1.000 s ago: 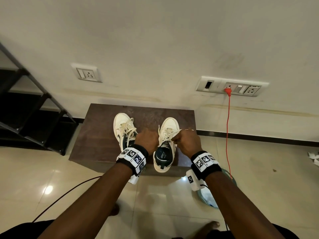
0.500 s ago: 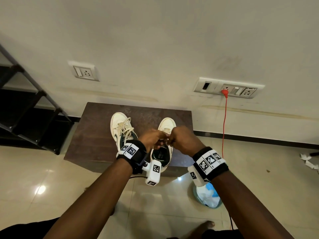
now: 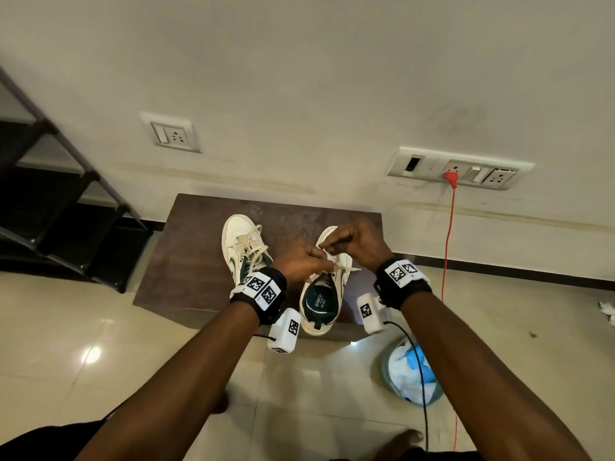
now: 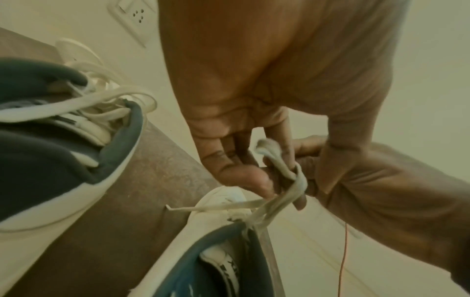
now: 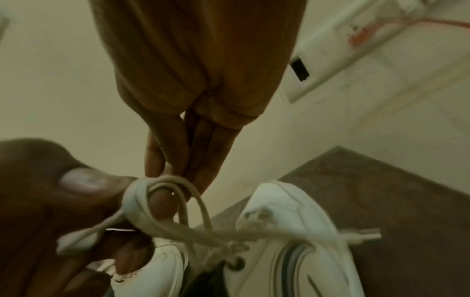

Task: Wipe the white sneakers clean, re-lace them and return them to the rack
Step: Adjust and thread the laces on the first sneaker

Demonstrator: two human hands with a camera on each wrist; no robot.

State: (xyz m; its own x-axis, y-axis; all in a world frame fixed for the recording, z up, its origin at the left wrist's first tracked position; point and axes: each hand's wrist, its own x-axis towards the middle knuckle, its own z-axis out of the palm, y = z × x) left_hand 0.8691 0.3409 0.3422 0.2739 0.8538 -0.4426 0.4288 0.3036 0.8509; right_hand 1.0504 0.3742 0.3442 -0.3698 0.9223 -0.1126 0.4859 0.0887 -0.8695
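- Two white sneakers stand side by side on the brown counter, long axes running from the person toward the wall, toes pointing at the wall, heels at the counter's near edge.
- The right sneaker shows its dark insole; its heel juts slightly past the counter's near edge.
- The left sneaker stands just beside it, laces loosely tangled over the tongue.
- The left hand pinches a loop of the right sneaker's lace above the tongue.
- The right hand pinches the same lace close by, fingers curled; one aglet end sticks out sideways.
- A black shoe rack stands left of the counter.
- A red cord hangs from a wall socket right of the counter.
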